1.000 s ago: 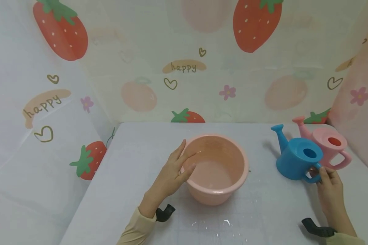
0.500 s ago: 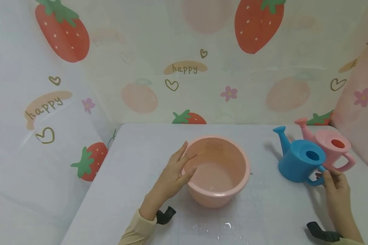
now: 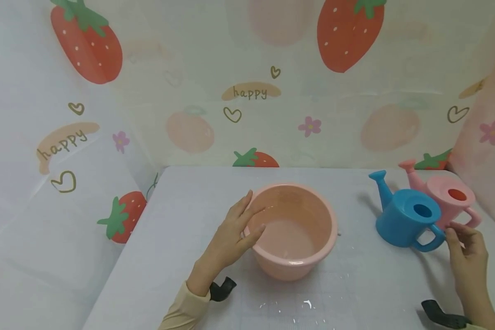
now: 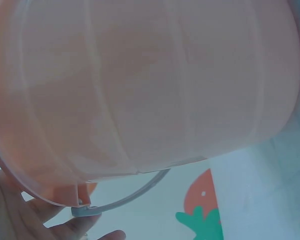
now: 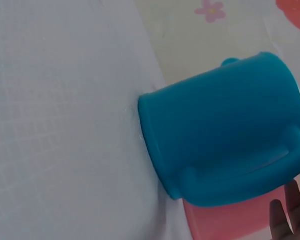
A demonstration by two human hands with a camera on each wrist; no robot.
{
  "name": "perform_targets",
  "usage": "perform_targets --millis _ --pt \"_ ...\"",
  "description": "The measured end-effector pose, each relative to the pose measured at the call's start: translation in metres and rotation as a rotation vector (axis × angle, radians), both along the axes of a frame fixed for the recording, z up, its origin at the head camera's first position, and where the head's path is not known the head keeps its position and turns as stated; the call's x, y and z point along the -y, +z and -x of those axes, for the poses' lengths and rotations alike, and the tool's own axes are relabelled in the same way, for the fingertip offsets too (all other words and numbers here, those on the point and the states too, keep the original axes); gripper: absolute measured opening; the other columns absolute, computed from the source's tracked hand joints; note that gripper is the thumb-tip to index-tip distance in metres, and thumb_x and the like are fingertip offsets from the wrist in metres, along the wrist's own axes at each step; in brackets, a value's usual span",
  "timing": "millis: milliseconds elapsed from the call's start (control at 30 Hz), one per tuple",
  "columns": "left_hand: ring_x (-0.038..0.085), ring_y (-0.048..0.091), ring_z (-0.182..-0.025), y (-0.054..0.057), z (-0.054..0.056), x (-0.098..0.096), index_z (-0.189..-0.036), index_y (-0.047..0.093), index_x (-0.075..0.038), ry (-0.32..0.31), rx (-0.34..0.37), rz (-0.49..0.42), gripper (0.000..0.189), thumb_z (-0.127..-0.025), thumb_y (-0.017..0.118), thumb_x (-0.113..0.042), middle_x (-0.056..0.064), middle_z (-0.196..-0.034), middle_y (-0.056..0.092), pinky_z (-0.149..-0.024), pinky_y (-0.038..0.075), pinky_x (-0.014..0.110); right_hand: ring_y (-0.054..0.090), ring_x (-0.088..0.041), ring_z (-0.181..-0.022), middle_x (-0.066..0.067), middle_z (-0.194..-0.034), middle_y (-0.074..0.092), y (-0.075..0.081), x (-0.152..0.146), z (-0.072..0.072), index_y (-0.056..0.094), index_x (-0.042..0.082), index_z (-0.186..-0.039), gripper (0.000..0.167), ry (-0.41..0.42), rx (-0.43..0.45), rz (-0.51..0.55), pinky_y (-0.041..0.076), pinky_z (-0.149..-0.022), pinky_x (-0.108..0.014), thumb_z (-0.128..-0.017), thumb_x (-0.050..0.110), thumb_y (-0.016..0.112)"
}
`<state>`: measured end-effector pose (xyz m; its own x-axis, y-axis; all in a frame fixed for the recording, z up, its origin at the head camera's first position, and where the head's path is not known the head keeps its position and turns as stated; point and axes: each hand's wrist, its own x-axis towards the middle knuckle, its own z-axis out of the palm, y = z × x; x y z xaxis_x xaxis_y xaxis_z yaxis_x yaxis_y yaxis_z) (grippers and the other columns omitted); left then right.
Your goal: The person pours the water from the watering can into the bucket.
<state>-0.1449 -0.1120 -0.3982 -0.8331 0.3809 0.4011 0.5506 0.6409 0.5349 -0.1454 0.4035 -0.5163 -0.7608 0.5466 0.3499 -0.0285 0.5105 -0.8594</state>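
Observation:
A pink bucket [image 3: 294,271] stands on the table in the head view. My left hand [image 3: 231,233] rests at the left of its rim, with the fingers fairly straight. In the left wrist view a thin grey bail handle [image 4: 134,195] hangs from the bucket by my fingers. On the right a blue watering can [image 3: 406,220] stands upright, its spout pointing up and left. My right hand [image 3: 468,252] is just beside that can's handle, its fingers loosely bent and holding nothing. Behind the blue can is a pink watering can [image 3: 449,192], partly hidden by it.
Water drops [image 3: 307,304] lie on the white tabletop [image 3: 198,197] in front of the bucket. A strawberry-print sheet [image 3: 342,87] hangs behind the table and along both sides, close to the pink can on the right.
My right hand has let go of the blue watering can's handle and drawn back a little to the right. My left hand stays at the bucket rim. The head view has shifted slightly.

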Motion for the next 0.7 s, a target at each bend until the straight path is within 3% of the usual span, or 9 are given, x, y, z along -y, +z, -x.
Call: perform_targets --millis 133,333,567,633,700 --pt "0.020 0.023 -0.139 0.001 0.001 0.001 -0.134 0.047 -0.031 -0.001 -0.035 -0.003 0.046 -0.092 0.046 -0.051 -0.001 -0.153 0.021 -0.100 0.036 0.054 0.043 0.004 -0.109 0.014 -0.121 0.050 0.000 -0.002 0.006 0.049 0.024 -0.128 0.033 -0.012 -0.092 -0.091 0.034 -0.097 -0.013 -0.095 0.029 0.051" --pt "0.021 0.029 -0.137 0.002 0.003 0.003 -0.132 0.051 -0.027 -0.006 -0.087 -0.023 0.043 -0.094 0.047 -0.046 -0.001 -0.151 0.028 -0.098 0.039 0.052 0.046 0.002 -0.109 -0.001 -0.122 0.056 0.036 0.027 0.000 0.053 0.010 -0.124 0.033 0.005 -0.220 -0.151 0.030 -0.102 -0.018 -0.093 0.020 0.056" --pt "0.017 0.038 -0.132 0.002 0.007 0.010 -0.126 0.058 -0.022 0.004 -0.198 -0.093 0.035 -0.094 0.051 -0.035 -0.001 -0.146 0.038 -0.098 0.042 0.044 0.045 0.007 -0.099 0.028 -0.107 0.049 0.087 0.069 -0.009 0.055 -0.002 -0.117 0.030 0.055 -0.277 -0.214 0.034 -0.084 -0.011 -0.090 0.013 0.059" --pt "0.016 0.039 -0.131 0.001 0.008 0.013 -0.125 0.059 -0.021 0.015 -0.224 -0.106 0.033 -0.094 0.052 -0.032 -0.002 -0.145 0.040 -0.098 0.042 0.042 0.044 0.007 -0.099 0.031 -0.105 0.047 0.097 0.077 -0.009 0.055 -0.004 -0.117 0.031 0.080 -0.282 -0.235 0.034 -0.084 -0.011 -0.090 0.010 0.059" --pt "0.016 0.040 -0.130 0.001 0.009 0.017 -0.124 0.059 -0.020 0.030 -0.235 -0.116 0.033 -0.094 0.053 -0.031 -0.002 -0.144 0.041 -0.098 0.042 0.042 0.044 0.008 -0.100 0.026 -0.106 0.052 0.102 0.084 -0.006 0.055 -0.004 -0.117 0.030 0.118 -0.295 -0.251 0.033 -0.086 -0.012 -0.090 0.010 0.058"
